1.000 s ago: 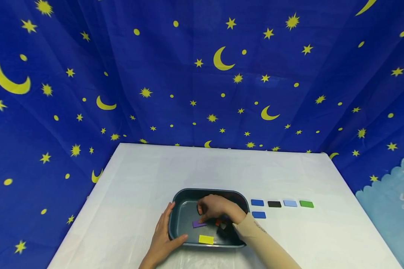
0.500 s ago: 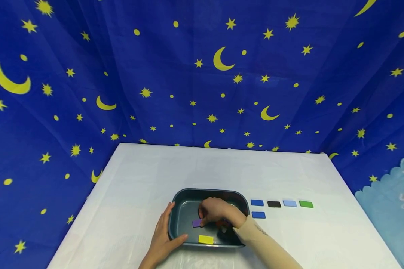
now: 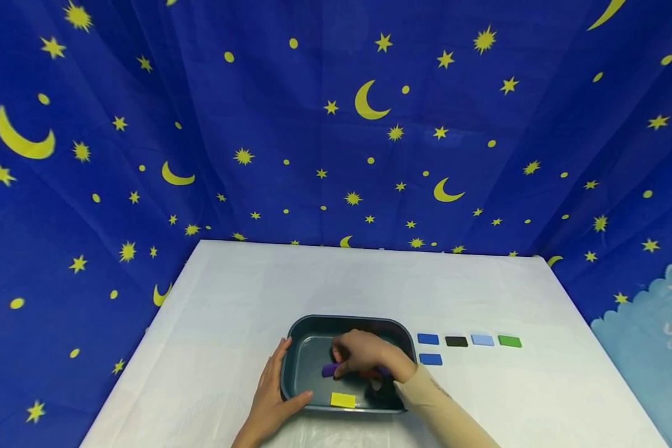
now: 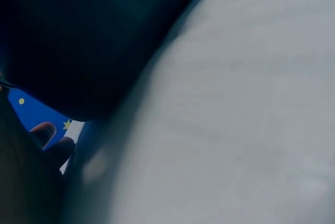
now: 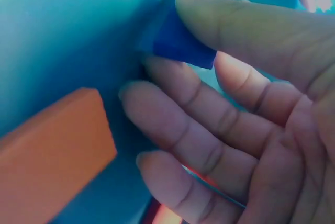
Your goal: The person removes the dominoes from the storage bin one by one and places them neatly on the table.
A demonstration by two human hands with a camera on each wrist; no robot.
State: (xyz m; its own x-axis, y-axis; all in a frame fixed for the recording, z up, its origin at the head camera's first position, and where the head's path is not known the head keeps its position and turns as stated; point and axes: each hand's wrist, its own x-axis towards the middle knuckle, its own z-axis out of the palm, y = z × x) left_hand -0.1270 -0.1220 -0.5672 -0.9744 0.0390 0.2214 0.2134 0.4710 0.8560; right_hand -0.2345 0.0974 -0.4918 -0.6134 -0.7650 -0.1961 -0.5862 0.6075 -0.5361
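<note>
In the head view, a dark grey-blue plastic basin (image 3: 313,318) stands on the white table. My right hand (image 3: 361,351) reaches inside it and pinches a purple domino (image 3: 328,371) between thumb and fingers. The right wrist view shows that purple domino (image 5: 183,48) under the thumb, tilted over the basin floor, with an orange domino (image 5: 63,153) close by. My left hand (image 3: 271,389) rests at the basin's front left corner, fingers straight along the left wall and thumb at the front rim. A yellow domino (image 3: 343,400) lies inside near the front wall.
To the right of the basin, a row holds a blue domino (image 3: 428,339), a black domino (image 3: 456,341), a light blue domino (image 3: 483,340) and a green domino (image 3: 509,341). A second blue domino (image 3: 430,359) lies just in front. A starry blue curtain (image 3: 291,124) surrounds the table.
My right hand has closed its pinch on the purple domino, which lay flat on the basin floor and is now tipped up. The left hand and the row outside have stayed put.
</note>
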